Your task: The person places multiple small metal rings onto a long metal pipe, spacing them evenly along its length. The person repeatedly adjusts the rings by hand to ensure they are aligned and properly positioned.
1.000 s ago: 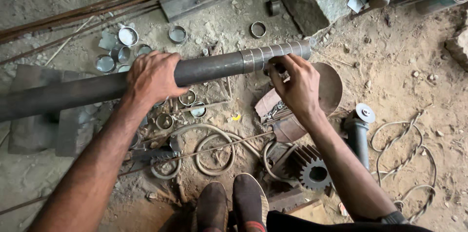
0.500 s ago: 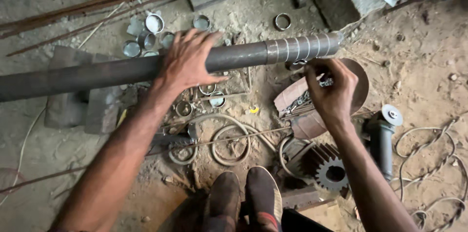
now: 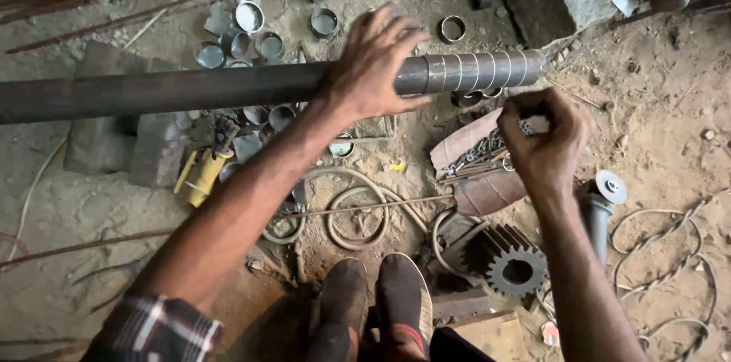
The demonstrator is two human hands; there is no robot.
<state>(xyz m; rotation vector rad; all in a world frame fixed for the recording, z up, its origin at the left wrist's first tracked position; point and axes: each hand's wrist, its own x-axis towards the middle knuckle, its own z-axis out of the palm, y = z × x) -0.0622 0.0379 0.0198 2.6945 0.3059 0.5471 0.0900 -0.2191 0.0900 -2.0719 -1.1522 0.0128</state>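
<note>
The long steel pipe (image 3: 228,88) lies crosswise ahead of the person; the left hand (image 3: 373,65) rests flat and spread on it; the right hand (image 3: 544,137), curled around nothing visible, hovers just below its banded end.

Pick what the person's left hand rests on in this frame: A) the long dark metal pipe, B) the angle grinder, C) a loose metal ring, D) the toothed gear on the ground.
A. The left hand lies spread, palm down, over the long dark metal pipe, just beside its marked silvery end section; the gear and angle grinder lie untouched on the ground near the right hand.
</note>
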